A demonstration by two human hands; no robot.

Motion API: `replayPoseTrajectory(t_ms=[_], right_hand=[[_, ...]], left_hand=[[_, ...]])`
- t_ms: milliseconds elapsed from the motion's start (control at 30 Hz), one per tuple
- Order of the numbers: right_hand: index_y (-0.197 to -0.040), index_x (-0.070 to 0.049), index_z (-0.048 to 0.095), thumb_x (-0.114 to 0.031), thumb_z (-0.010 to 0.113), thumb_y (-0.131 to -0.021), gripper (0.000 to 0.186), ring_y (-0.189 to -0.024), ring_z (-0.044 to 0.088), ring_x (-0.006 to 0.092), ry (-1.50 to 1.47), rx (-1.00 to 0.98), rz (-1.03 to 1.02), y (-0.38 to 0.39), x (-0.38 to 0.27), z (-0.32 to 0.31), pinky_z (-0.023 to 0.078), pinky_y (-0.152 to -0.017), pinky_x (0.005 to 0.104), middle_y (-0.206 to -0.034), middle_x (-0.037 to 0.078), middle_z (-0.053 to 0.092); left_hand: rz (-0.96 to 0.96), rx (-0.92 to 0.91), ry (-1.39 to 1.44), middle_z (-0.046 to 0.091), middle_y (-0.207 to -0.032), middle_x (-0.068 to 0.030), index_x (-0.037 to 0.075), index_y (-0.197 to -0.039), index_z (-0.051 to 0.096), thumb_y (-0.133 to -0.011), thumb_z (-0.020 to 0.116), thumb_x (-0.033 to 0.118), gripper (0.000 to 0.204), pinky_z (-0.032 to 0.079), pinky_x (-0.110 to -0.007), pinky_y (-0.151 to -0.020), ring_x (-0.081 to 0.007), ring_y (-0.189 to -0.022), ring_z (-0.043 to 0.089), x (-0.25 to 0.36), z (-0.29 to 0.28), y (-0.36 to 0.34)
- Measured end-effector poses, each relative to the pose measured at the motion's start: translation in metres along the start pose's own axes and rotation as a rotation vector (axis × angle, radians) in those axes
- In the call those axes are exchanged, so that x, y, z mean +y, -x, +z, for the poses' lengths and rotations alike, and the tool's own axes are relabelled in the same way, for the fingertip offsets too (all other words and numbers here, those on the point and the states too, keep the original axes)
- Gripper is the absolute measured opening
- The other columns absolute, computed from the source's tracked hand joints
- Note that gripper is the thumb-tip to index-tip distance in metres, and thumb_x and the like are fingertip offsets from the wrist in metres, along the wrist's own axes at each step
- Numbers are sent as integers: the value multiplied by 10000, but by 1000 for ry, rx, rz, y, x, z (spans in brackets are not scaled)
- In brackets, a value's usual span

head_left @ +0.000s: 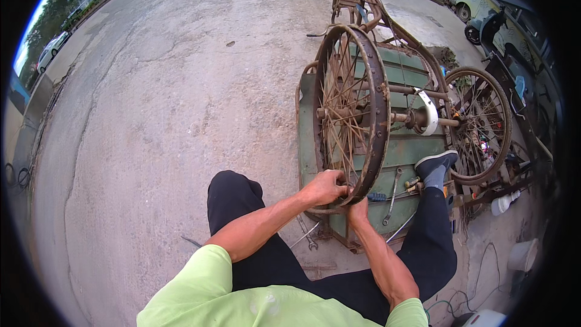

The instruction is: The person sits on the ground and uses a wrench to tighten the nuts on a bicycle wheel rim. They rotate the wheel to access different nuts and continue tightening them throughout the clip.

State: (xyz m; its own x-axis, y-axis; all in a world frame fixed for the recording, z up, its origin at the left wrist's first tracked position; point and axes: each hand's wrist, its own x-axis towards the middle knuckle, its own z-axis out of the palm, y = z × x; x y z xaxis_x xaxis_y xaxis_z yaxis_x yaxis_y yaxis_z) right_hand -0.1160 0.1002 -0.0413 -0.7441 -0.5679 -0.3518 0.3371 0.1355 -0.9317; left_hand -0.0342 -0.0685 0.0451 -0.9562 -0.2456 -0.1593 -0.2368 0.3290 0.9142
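A rusty spoked wheel (380, 139) with no tyre on its rim stands upright in front of me, fixed to an axle (448, 122). At its lowest part, my left hand (327, 186) has its fingers curled in by the rim and spokes. My right hand (358, 211) is closed at the outer side of the same rim, just below the left; its fingertips are mostly hidden. A spanner (392, 197) and a blue-handled tool (377, 197) lie right of my hands on the green cart bed (307, 130).
A second wheel, with a tyre (507, 118), stands at the axle's right end. A white curved band (431, 115) hangs on the axle. My shoe (437, 160) rests on the cart bed. Another spanner (311, 242) lies on the ground. A white bucket (523, 255) and cables stand right.
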Motion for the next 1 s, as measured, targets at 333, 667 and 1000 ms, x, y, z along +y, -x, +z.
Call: replayPoseTrajectory(t_ms=[333,667,1000], right_hand=[[-1239,-2,693,59,596,-961,301,-1047,714,206,298,-30,-852,164,-270,1,559,-952,354,-1115,127,734],[-1215,-44,734,53,735,-793,433,-919,737,277,1190,-493,-1863,257,-367,91,590,-790,394,-1006,106,725],[-1222,-44,733,22,759,-781,447,-917,733,278,1229,-565,-1927,261,-364,107,584,-797,400,-1015,107,725]], left_hand=[[-144,-21,309,614,-741,-31,-31,-1001,686,-1016,720,259,292,465,-341,-570,-129,-623,572,3,11,9],[-121,-53,117,652,-787,-60,-33,-1030,669,-1048,618,263,301,511,-384,-630,-171,-697,627,-9,23,-3],[-59,-71,-22,649,-768,-96,-48,-1101,674,-1073,550,305,375,508,-389,-634,-184,-677,630,-29,19,-12]])
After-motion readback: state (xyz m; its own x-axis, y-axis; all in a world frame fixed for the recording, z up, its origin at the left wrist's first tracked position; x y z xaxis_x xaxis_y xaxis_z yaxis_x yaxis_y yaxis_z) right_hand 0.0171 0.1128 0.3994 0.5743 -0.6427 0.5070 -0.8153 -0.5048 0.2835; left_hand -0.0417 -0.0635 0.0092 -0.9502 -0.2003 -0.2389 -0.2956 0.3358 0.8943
